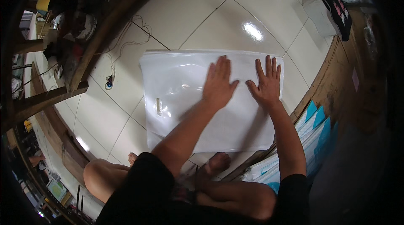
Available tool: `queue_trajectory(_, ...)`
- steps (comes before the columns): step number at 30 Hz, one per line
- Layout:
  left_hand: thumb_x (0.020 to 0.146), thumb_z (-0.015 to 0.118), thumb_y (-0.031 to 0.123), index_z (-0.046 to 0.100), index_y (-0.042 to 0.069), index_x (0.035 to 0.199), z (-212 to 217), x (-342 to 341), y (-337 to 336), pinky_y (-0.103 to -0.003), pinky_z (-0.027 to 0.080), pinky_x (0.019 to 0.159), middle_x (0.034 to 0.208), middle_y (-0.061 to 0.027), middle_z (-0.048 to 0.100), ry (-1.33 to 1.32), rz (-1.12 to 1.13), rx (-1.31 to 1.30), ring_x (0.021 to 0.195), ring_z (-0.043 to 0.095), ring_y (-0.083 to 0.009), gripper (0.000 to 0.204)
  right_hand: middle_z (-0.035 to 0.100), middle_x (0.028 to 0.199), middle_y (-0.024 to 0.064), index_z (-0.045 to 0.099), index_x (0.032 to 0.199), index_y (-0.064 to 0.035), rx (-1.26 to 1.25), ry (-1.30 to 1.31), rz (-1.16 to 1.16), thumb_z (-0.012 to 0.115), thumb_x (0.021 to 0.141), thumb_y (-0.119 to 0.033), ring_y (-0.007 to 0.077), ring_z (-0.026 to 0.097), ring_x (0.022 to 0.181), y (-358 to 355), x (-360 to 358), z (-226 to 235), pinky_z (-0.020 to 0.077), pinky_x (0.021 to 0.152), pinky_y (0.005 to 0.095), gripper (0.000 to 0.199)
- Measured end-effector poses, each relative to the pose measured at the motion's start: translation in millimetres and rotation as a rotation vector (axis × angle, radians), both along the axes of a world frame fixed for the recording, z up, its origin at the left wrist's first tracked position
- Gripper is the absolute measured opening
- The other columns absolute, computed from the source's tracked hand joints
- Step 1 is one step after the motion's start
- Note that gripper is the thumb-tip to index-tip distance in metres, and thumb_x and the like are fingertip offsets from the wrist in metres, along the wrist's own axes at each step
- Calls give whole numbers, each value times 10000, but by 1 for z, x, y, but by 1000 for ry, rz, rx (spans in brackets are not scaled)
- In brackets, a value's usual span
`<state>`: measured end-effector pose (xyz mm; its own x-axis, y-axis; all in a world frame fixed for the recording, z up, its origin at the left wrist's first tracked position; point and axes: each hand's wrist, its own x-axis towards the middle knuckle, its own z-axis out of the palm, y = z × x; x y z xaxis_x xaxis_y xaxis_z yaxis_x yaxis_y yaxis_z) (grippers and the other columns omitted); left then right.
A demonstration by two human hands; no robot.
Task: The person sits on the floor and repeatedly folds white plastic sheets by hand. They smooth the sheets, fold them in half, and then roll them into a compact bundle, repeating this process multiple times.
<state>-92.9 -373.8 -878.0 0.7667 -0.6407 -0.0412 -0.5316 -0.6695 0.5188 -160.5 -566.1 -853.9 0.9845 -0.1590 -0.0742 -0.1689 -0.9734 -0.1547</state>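
Note:
A stack of white plastic bags (189, 115) lies flat on the tiled floor in front of my folded legs. The top bag has a slot-shaped handle hole near its left side, and the sheets' edges show slightly fanned at the far left. My left hand (219, 83) rests palm down on the upper middle of the stack, fingers stretched away from me. Near the far right corner my right hand (267, 83) lies flat with its fingers spread. Both hands hold nothing, and the two thumbs point toward each other.
Wooden furniture with clutter (80, 35) stands at the left. A thin cord (113, 63) trails on the floor beside it. Along the right, blue-and-white packages (309, 128) lean by a wooden edge (332, 69). A black-and-white bundle (330, 12) sits at the far right.

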Motion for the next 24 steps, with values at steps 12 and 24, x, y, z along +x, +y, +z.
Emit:
queue_trajectory(12, 945, 559, 251, 512, -13, 1326, 18, 44, 72, -498, 292, 1124, 1473, -241, 374, -149, 232, -161, 1378, 329, -405, 466, 238, 1554, 269, 373, 1498, -152, -70, -59, 8, 525, 878, -635, 459, 164, 1453, -5, -6, -16, 90, 1159, 611, 800)
queue_trajectory(24, 849, 652, 263, 504, -2, 1302, -24, 41, 96, -530, 385, 979, 1206, -268, 546, 170, 562, -51, 1142, 490, -415, 545, 253, 1551, 260, 368, 1504, -166, -67, -92, 29, 512, 885, -640, 460, 164, 1453, -7, -11, -19, 100, 1154, 619, 792)
